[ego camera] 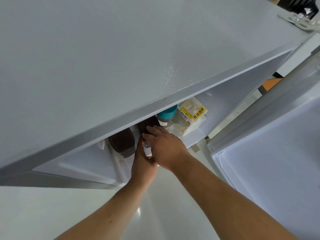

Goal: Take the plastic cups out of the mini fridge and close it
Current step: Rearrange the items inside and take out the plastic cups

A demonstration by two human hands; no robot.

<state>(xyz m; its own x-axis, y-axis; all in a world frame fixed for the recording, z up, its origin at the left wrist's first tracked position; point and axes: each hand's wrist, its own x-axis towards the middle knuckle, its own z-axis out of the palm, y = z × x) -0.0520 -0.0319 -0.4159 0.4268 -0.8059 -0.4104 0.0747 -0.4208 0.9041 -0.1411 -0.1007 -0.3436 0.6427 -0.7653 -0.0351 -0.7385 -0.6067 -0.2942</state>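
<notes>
Seen from above the mini fridge (121,58), door (270,170) swung wide at 3 o'clock. Both hands inside: right hand (164,146) fingers draped over a dark-filled plastic cup (147,125), left hand (144,163) beneath, grip hidden, cannot tell. Second dark cup (122,142) at 9 o'clock, long axis toward 11, nearer the left. Teal-capped bottle (167,113) and bread bag (194,111) crowding 1 o'clock.
</notes>
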